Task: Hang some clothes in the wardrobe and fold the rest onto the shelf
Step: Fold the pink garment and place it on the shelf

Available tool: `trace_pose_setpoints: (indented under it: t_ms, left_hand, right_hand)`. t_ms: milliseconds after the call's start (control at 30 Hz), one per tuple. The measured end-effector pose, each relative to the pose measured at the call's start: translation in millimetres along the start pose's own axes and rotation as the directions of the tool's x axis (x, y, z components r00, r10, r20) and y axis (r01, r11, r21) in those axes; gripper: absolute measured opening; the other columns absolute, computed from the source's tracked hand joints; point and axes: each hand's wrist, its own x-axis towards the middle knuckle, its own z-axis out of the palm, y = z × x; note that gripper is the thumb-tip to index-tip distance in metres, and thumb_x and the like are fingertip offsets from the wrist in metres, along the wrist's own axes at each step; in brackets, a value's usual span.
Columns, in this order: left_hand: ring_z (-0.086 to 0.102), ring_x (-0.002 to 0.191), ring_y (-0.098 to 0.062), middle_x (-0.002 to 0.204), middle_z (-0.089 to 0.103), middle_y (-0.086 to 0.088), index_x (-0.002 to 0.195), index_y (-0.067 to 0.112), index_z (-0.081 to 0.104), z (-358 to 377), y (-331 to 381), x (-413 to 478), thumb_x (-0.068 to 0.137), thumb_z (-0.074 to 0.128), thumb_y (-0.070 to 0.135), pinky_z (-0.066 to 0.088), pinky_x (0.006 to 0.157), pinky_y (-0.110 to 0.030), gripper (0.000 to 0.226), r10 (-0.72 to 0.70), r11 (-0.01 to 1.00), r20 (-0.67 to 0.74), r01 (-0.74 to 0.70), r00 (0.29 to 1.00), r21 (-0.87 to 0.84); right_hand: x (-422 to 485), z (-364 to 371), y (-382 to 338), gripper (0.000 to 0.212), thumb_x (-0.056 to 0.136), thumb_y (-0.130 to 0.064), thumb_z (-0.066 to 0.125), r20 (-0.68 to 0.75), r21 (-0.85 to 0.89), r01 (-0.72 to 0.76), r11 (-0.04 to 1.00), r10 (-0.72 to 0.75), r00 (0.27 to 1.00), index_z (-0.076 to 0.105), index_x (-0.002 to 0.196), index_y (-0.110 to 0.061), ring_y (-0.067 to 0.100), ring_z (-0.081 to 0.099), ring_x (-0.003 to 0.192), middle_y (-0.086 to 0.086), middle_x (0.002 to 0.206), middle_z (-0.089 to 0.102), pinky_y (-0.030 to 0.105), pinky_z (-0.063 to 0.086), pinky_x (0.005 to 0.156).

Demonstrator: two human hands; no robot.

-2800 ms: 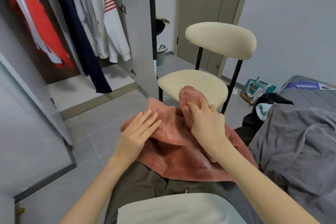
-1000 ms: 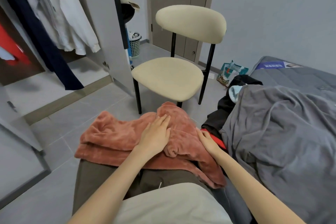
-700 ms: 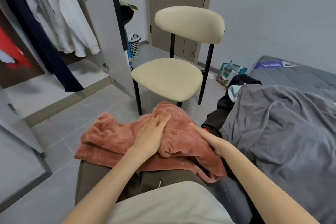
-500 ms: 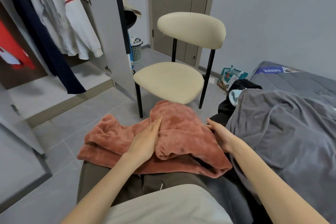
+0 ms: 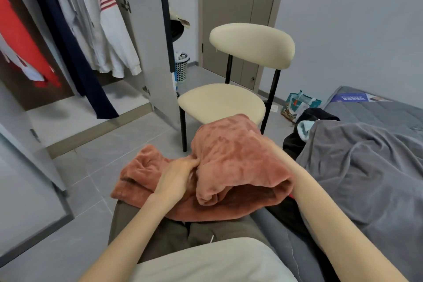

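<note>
Open wardrobe [image 5: 75, 103] at far left, where a red garment [image 5: 20, 36], a navy garment [image 5: 68, 48] and a white jacket [image 5: 103, 30] already hung. On the seated person's lap lay the pink fleece garment [image 5: 235, 167], partly folded, its right portion doubled over toward the middle. The left hand [image 5: 177, 177] pressed at the fold line with fingers curled into the fabric, apparently to anchor the crease. The right hand was hidden under the doubled flap, so its state could not be told; presumably it carried the flap across. Behind stood a cream chair [image 5: 222, 103]; at right, grey bedding [image 5: 366, 167] covered the bed.
</note>
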Motion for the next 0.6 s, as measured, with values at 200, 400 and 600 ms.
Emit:
trace_pose_setpoints:
  t_ms: [200, 400, 600]
  left_hand:
    - [0.059, 0.069, 0.008, 0.097, 0.072, 0.0, 0.09, 0.024, 0.061, -33, -25, 4, 0.105, 0.034, 0.027, 0.041, 0.065, -0.005, 0.031, -0.255, 0.88, 0.105, 0.275, 0.961, -0.386]
    - [0.054, 0.104, -0.001, 0.119, 0.052, 0.019, 0.128, 0.02, 0.06, -42, -61, -7, 0.1, 0.048, 0.03, 0.037, 0.07, 0.003, 0.032, -0.405, 0.699, 0.316, 0.513, 0.858, -0.497]
    - [0.041, 0.123, -0.027, 0.128, 0.05, -0.002, 0.122, 0.03, 0.054, -21, -95, -14, 0.099, 0.041, 0.037, 0.034, 0.1, -0.031, 0.027, -0.617, 0.76, 0.151, 0.635, 0.772, -0.139]
  right_hand:
    - [-14, 68, -38, 0.08, 0.078, -0.056, 0.07, -0.065, -0.349, 0.219, 0.911, -0.257, 0.964, 0.034, 0.146, -0.031, 0.019, 0.043, 0.132, -0.005, 0.144, 0.044, 0.038, 0.033, 0.111]
    - [-10, 143, -31, 0.059, 0.095, -0.052, 0.047, 0.056, -0.657, 0.293, 0.694, -0.344, 0.937, 0.033, 0.149, -0.032, 0.029, 0.013, 0.144, 0.003, 0.158, 0.022, 0.039, 0.014, 0.114]
    - [3, 174, -18, 0.043, 0.104, -0.032, 0.03, 0.159, -0.678, 0.399, 0.618, -0.407, 0.899, 0.043, 0.145, -0.026, 0.023, 0.009, 0.147, 0.008, 0.159, 0.019, 0.03, 0.004, 0.113]
